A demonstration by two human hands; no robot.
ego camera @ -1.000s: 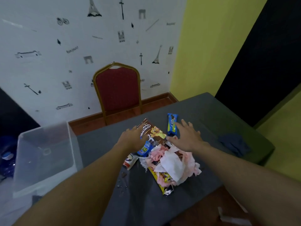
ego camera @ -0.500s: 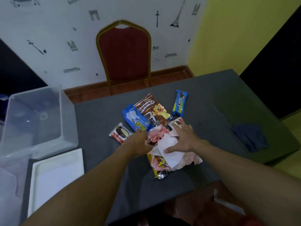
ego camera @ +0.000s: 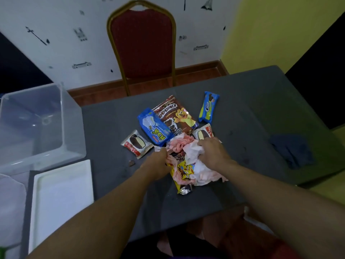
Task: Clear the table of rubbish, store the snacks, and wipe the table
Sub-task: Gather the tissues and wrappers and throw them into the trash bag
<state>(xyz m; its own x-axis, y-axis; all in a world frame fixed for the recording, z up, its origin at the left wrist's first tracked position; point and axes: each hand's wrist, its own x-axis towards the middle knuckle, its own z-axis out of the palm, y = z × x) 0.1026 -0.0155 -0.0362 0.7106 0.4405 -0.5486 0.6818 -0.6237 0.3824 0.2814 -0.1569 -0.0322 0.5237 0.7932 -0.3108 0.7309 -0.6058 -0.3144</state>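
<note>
A heap of crumpled pink and white tissues [ego camera: 192, 156] with a torn yellow wrapper [ego camera: 182, 174] lies on the grey table [ego camera: 242, 113]. My right hand [ego camera: 212, 154] is closed on the white tissue from the right. My left hand [ego camera: 157, 165] grips the heap's left edge. Behind the heap lie snacks: a brown Koko Krunch pack [ego camera: 174, 114], a blue pack [ego camera: 155, 127], a blue Oreo pack [ego camera: 208, 106], and two chocolate pie packs [ego camera: 136, 143] [ego camera: 203, 132].
A clear plastic bin [ego camera: 37, 124] stands at the table's left, with a white lid [ego camera: 61, 193] in front of it. A dark blue cloth [ego camera: 291, 148] lies at the right. A red chair [ego camera: 143, 43] stands behind the table. Crumbs dot the tabletop.
Both hands pulled back from the far snacks onto the tissue heap and closed on it. The view tilted down, showing more of the bin and lid.
</note>
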